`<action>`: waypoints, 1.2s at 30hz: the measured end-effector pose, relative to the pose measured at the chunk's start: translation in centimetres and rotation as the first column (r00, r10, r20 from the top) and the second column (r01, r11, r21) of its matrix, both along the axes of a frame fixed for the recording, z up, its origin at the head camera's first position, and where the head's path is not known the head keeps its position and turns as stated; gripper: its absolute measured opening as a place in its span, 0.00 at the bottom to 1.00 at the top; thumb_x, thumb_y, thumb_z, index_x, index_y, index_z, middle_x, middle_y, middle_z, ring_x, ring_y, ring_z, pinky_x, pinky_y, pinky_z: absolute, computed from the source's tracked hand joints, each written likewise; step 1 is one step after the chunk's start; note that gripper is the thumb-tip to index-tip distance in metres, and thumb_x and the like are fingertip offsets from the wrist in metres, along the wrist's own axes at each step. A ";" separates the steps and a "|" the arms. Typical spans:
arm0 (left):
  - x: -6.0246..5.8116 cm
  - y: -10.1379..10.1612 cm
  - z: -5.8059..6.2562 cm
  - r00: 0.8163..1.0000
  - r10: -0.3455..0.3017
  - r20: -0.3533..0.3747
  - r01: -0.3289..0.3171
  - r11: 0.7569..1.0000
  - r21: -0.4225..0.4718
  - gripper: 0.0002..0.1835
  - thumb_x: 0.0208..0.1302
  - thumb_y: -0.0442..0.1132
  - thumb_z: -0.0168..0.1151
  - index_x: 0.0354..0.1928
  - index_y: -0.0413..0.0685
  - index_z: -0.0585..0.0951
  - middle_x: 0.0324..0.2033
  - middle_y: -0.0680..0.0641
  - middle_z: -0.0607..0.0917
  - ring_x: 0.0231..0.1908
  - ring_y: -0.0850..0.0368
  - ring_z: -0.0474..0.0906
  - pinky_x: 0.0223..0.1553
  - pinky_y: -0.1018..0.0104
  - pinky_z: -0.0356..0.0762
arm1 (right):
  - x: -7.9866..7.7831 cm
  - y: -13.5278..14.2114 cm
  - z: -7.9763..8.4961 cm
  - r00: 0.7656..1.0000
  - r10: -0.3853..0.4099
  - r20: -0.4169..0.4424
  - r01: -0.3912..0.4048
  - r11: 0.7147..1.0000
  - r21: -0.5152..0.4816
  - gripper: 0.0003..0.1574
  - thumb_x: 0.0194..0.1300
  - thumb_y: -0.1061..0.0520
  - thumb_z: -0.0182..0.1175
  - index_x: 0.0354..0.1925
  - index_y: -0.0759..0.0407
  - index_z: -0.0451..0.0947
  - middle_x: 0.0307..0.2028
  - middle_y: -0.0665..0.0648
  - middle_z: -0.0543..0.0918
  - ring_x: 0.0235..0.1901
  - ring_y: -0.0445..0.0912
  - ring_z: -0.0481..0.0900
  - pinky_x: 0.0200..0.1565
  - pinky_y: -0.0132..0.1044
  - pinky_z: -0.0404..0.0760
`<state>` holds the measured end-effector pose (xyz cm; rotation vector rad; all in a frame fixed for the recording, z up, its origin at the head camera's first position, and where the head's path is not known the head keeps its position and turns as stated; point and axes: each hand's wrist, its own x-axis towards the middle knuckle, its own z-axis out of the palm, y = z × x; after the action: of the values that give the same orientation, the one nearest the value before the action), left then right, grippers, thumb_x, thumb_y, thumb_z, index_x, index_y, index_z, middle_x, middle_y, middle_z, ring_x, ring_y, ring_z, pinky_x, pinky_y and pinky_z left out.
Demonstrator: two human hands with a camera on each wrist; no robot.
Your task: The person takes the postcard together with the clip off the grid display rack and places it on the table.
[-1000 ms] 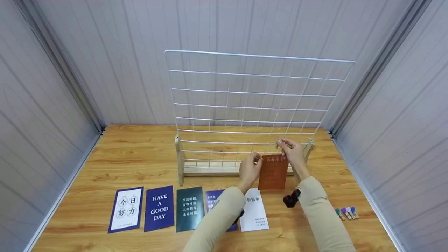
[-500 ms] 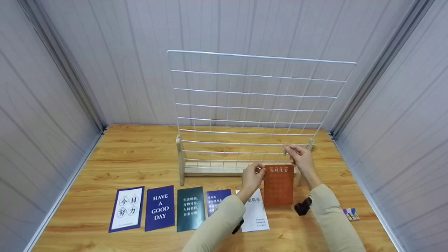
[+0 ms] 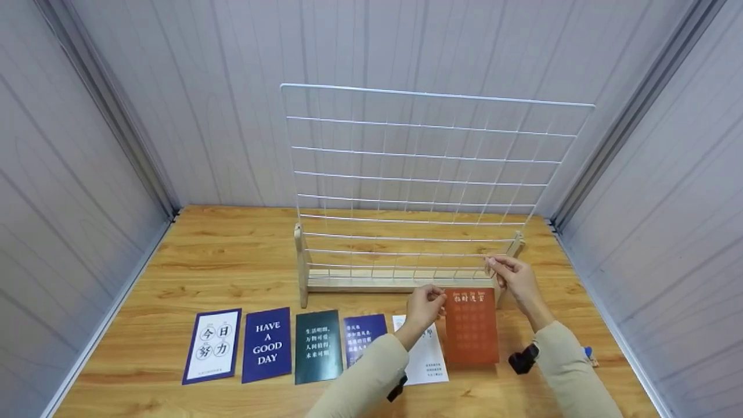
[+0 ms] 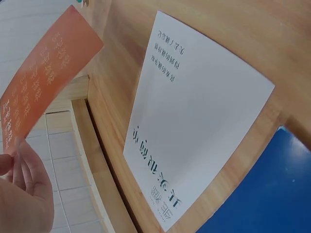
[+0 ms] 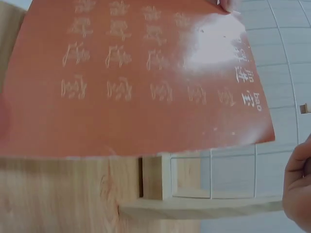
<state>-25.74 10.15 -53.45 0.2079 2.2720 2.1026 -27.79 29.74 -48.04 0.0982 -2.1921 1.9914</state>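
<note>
My left hand (image 3: 425, 309) pinches an orange-red card (image 3: 471, 328) by its top left corner. The card, printed with white characters, hangs in front of the wire grid rack (image 3: 429, 155), apart from it. Slightly higher and to the right, my right hand (image 3: 518, 283) pinches a small wooden clothespin between thumb and fingertips. Only the tip of that clothespin (image 5: 304, 108) shows in the right wrist view. A white card (image 4: 194, 97) lies on the table below my left hand, partly covered in the head view by that hand and the orange-red card.
More cards lie in a row to the left: a white one with a blue border (image 3: 212, 346), a blue one (image 3: 266, 345), a green one (image 3: 318, 347) and a purple-blue one (image 3: 364, 334). Blue-topped clothespin (image 3: 588, 353) shows beside my right sleeve. The rack's wooden base (image 3: 360, 283) stands behind.
Both hands have moved down and to the right, away from the grid, carrying the orange-red card and the clothespin. My right sleeve now hides most of the clothespins on the table.
</note>
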 end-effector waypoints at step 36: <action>2.6 1.0 -3.4 0.948 -0.002 0.317 -0.018 0.998 0.059 0.02 0.57 0.29 0.55 0.29 0.39 0.76 0.17 0.46 0.79 0.12 0.63 0.71 0.14 0.71 0.73 | 6.2 8.2 -7.2 0.960 0.007 0.280 -0.032 0.996 0.082 0.21 0.60 0.55 0.56 0.43 0.74 0.74 0.12 0.50 0.67 0.11 0.37 0.60 0.12 0.28 0.58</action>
<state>-23.17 11.17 -56.85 -0.1307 2.0279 2.0364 -21.58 37.94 -55.29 -0.1625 -2.4558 2.0290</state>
